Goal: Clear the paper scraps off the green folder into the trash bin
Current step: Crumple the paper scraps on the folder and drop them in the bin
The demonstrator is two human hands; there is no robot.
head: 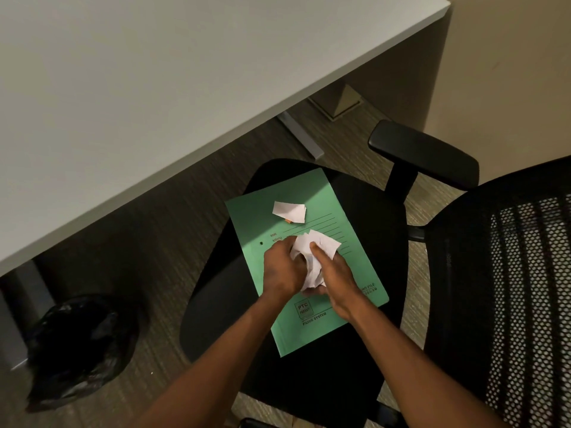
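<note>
progress: partway | left hand [282,268] and right hand [332,273]: fingers bunched round crumpled scraps [312,257] over green folder [324,322] (on chair seat) | left: far scrap [289,211]; trash bin [77,344] near-left

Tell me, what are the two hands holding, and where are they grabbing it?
Both hands, the left hand and the right hand, hold a bunch of crumpled white paper scraps, pressed between them from either side, above the green card folder.
</note>
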